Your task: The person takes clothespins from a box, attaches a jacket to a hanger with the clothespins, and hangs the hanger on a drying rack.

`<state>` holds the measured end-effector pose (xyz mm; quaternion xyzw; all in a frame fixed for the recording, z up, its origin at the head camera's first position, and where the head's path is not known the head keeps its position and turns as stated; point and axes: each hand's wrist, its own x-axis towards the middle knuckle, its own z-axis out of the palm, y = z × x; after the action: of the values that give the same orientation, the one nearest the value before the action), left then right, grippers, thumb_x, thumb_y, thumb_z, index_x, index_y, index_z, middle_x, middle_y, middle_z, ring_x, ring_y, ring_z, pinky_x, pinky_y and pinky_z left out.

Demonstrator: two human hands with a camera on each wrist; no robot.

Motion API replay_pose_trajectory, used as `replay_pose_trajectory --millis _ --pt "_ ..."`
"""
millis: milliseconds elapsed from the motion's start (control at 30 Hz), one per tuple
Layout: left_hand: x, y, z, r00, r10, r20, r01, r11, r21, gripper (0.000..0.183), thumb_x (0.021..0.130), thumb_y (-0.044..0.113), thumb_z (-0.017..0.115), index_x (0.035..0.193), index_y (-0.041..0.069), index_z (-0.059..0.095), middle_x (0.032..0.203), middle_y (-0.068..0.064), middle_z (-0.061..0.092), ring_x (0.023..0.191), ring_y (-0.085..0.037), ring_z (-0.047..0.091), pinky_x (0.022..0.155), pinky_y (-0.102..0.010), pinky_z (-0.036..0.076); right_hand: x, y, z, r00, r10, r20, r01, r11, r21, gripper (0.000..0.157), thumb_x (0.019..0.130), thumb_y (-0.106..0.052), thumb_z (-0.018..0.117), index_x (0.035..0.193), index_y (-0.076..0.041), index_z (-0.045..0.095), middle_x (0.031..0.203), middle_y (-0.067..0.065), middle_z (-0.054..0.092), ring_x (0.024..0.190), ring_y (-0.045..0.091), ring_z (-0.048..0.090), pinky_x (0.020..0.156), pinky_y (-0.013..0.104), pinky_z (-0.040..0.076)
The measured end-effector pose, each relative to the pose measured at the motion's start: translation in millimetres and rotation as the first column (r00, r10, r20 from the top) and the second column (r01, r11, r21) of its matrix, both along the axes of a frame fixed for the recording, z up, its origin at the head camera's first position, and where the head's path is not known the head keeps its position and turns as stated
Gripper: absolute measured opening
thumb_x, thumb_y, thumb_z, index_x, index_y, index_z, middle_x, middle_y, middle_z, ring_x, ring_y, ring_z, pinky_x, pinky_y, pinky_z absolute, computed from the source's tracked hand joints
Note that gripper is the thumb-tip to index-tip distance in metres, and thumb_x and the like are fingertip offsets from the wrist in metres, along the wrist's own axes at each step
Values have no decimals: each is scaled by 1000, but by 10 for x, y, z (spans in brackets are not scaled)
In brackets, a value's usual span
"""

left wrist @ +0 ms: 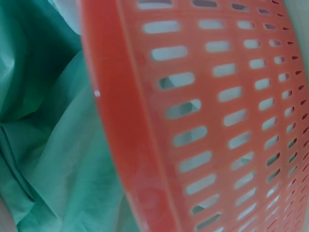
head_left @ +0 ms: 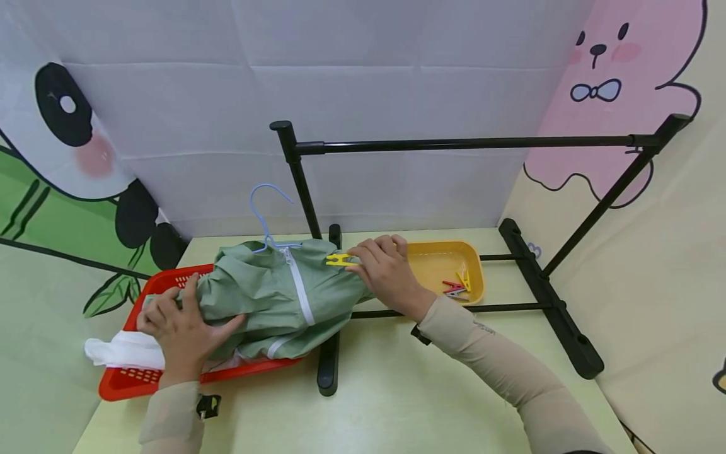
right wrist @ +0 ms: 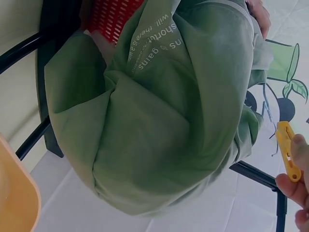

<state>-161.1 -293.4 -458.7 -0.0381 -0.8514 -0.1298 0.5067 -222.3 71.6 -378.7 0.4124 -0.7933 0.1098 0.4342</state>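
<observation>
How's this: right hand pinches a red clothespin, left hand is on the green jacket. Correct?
Not quite: the clothespin is yellow, not red, as the head view shows. The right hand does pinch it, and the left hand is on the green jacket.

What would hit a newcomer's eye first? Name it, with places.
The green jacket draped over the red basket, a blue hanger poking from its top, stands out first. Then comes the yellow clothespin in the right hand, near the jacket. A black rack rises to the right.
</observation>
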Motion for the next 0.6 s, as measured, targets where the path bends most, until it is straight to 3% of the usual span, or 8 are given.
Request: replay_pose_trajectory --millis 600 --pt "-23 -11 -17 1000 -3 -3 3 1000 5 96 75 85 46 135 10 48 110 -29 39 98 -49 29 81 -64 13 35 -235 43 998 -5 -69 8 999 49 33 86 -33 78 108 -11 70 99 0 66 89 20 45 85 44 31"
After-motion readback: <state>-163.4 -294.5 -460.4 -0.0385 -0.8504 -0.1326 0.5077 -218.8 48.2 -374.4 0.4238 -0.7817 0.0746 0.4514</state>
